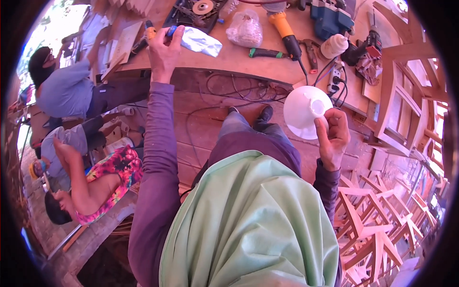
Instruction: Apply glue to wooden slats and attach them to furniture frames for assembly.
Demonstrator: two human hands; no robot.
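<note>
My left hand (165, 52) is raised over the bench edge, fingers closed on a small blue item (171, 30). A crumpled silver packet (201, 42) extends right from those fingers; I cannot tell whether it is held or lying there. An orange-and-black tool (151, 33) is just left of them. My right hand (333, 131) pinches a white cup-shaped object (299, 107) by its rim area, thumb beside a round raised ring on it. A clear bag (244, 29) and a green-and-black handled tool (265, 52) lie on the wooden bench (215, 64) to the right of my left hand.
Power tools (330, 16), a hammer (311, 55), a bottle (333, 46) and a power strip (334, 76) with cables crowd the bench's right. Wooden chair frames (368, 220) are piled at right. Co-workers (64, 91) are at left. Loose cables (229, 88) hang under the bench edge.
</note>
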